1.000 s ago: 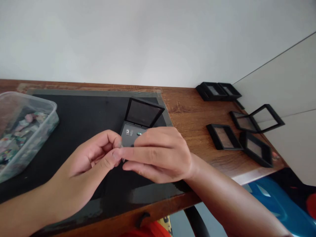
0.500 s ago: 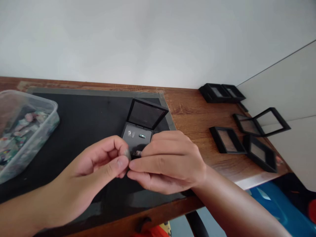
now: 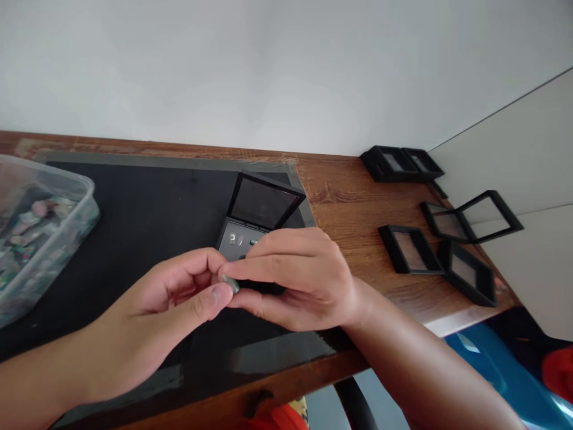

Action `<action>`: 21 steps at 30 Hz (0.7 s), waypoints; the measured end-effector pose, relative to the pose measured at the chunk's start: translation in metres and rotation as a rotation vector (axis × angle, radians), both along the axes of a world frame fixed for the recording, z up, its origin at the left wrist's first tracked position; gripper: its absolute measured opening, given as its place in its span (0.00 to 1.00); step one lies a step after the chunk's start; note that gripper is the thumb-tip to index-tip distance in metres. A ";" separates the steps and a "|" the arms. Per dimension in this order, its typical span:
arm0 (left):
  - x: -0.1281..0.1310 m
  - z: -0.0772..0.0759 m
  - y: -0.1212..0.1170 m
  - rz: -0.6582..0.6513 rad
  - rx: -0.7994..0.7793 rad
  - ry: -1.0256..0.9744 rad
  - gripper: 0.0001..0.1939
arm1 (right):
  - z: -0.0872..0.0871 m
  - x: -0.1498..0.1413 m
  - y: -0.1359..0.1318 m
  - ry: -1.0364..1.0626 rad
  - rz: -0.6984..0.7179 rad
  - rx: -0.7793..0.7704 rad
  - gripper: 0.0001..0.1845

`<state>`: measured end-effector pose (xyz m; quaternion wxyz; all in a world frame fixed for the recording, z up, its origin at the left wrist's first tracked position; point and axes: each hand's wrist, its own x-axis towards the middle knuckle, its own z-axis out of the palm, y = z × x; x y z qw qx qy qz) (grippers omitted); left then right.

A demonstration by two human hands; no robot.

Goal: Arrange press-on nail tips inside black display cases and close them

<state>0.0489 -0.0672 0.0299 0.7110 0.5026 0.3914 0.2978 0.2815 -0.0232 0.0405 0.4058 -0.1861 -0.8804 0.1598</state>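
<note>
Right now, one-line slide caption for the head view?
Left hand and right hand hold a small grey-green piece before an open black case; plastic bin at left.

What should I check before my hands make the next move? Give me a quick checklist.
1. Left hand has the small grey-green piece: ok, pinched at thumb and fingertips.
2. Right hand grips that piece too: cannot tell; its fingertips are right at it.
3. Black case open: ok, its lid stands raised.
4. Case interior fully visible: not ok, the right hand covers part.
5. Plastic tub apart from both hands: ok, it stands off to the left.
</note>
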 end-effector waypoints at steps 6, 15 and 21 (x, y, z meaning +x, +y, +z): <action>-0.001 -0.002 0.003 0.041 0.039 0.083 0.24 | 0.004 0.001 -0.001 -0.012 0.059 -0.132 0.03; -0.003 -0.001 0.004 0.180 0.159 0.146 0.21 | 0.003 -0.002 -0.003 0.067 -0.020 -0.092 0.08; -0.006 -0.003 0.001 0.196 0.252 0.205 0.20 | 0.006 -0.003 -0.006 0.083 -0.075 -0.117 0.04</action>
